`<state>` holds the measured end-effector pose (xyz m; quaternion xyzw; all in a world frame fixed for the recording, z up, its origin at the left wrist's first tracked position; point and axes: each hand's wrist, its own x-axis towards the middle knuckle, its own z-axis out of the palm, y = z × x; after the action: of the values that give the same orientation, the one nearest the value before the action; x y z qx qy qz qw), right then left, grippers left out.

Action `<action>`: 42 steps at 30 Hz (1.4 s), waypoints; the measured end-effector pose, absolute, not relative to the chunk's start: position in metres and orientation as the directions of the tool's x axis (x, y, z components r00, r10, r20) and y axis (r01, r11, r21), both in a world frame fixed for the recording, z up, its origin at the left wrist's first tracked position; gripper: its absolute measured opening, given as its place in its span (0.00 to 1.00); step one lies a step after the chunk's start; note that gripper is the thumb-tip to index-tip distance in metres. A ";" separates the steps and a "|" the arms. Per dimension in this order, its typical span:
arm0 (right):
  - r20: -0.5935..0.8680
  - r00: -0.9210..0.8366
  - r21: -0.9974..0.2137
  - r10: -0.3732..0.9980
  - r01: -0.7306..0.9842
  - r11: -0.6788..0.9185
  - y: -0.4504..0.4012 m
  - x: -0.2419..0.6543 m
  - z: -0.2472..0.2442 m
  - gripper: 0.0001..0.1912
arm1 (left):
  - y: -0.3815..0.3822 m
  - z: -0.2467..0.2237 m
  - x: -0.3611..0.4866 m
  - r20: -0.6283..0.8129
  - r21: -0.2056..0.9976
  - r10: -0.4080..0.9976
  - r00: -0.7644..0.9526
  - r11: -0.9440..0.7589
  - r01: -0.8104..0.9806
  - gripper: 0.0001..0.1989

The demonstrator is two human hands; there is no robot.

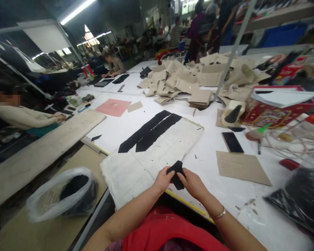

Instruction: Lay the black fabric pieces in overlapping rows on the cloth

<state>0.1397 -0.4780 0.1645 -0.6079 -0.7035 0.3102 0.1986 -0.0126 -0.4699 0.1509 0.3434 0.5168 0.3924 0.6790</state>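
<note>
A small black fabric piece (178, 180) is pinched between both hands above the table's near edge. My left hand (164, 178) grips its left side, thumb on top. On its right side my right hand (190, 178) holds it, thumb also on top; the fingers beneath are partly hidden. Beyond the hands, two rows of overlapping black pieces (157, 134) lie slantwise on a whitish cloth (170, 146) spread over the white table (201, 139).
Brown card pieces (178, 78) are heaped at the back. A phone (232, 142), a card sheet (242, 167), a red box (269, 108) and a black plastic bag (300, 198) lie right. An open plastic bag (65, 191) stands lower left. A person (23, 108) sits at left.
</note>
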 end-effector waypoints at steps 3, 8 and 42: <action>-0.089 -0.226 -0.605 0.970 0.786 0.127 -0.468 0.115 0.167 0.12 | -0.469 0.151 -0.033 -0.436 0.884 0.900 0.026 0.434 -0.175 0.16; -0.269 -0.413 -0.860 0.870 0.510 -0.024 -0.438 0.081 0.162 0.15 | -0.466 0.154 -0.079 -0.458 0.810 0.884 0.091 0.458 -0.367 0.18; -0.163 -0.671 -0.908 0.724 0.389 0.156 -0.297 -0.094 0.097 0.08 | -0.389 0.092 -0.233 -0.627 0.704 0.732 -0.265 0.389 -0.594 0.18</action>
<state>-0.0944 -0.2965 0.0969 -0.3741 -0.7438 0.5310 0.1574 -0.2325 -0.3895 0.0917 0.0601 0.5748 0.5495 0.6034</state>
